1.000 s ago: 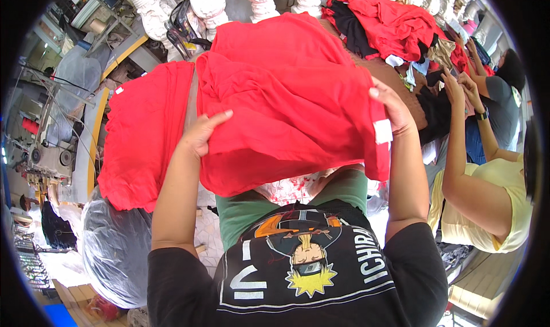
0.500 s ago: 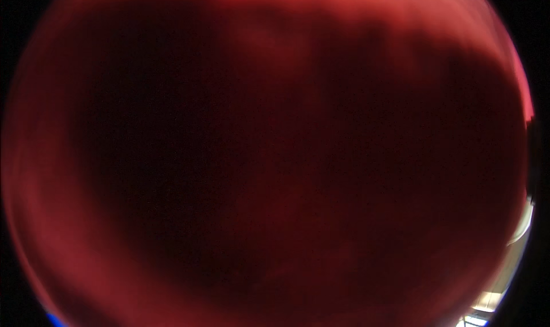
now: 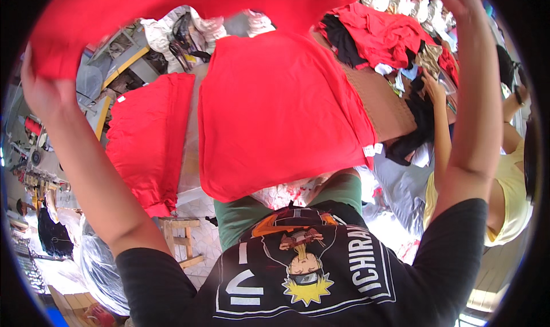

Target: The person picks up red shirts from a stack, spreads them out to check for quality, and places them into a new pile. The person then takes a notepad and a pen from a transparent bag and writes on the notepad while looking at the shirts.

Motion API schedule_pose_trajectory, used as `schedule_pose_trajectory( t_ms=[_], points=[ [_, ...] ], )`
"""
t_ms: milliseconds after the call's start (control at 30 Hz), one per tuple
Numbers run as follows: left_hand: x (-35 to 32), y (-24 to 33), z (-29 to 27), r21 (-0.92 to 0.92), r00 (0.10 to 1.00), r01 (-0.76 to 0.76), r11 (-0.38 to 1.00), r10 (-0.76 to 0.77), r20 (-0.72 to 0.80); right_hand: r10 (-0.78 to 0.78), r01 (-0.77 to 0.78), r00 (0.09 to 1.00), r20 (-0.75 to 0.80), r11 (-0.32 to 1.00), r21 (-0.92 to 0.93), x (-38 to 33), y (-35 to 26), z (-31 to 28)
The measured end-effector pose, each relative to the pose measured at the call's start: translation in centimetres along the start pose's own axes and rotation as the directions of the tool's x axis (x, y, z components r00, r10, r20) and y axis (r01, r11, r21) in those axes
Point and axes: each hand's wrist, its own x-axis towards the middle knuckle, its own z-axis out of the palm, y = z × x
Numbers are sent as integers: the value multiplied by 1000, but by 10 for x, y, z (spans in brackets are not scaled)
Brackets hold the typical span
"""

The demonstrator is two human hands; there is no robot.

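the left hand (image 3: pixel 48 92) clutches one end of the red cloth (image 3: pixel 172 3), raised beyond the flat red pile (image 3: pixel 281 120); the right hand (image 3: pixel 461 1) grips the other. it looks light, soft, floppy, best held at both ends.

A wooden frame (image 3: pixel 182 241) stands near clear plastic wrapping (image 3: pixel 102 272), a yellow-shirted co-worker (image 3: pixel 509 195) at right.
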Motion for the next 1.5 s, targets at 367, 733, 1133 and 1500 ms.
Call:
schedule_pose_trajectory(
  t_ms=[367, 733, 1133, 1500],
  points=[
    [-229, -69, -240, 474, 272, 853, 218, -961, -48, 751, -763, 645, 137, 643, 69, -243, 217, -90],
    [-229, -87, -252, 934, 182, -357, 18, -979, 88, 277, -160, 961, -7, 534, -830, -210, 245, -31],
    [-132, 5, -331, 708, 733, 220, -671, -365, -574, 355, 219, 877, 324, 305, -927, -248, 320, 33],
    [-73, -6, -178, 578, 886, 351, 737, -461, 49, 390, -13, 872, 297, 623, -782, -220, 283, 72]
  ],
)
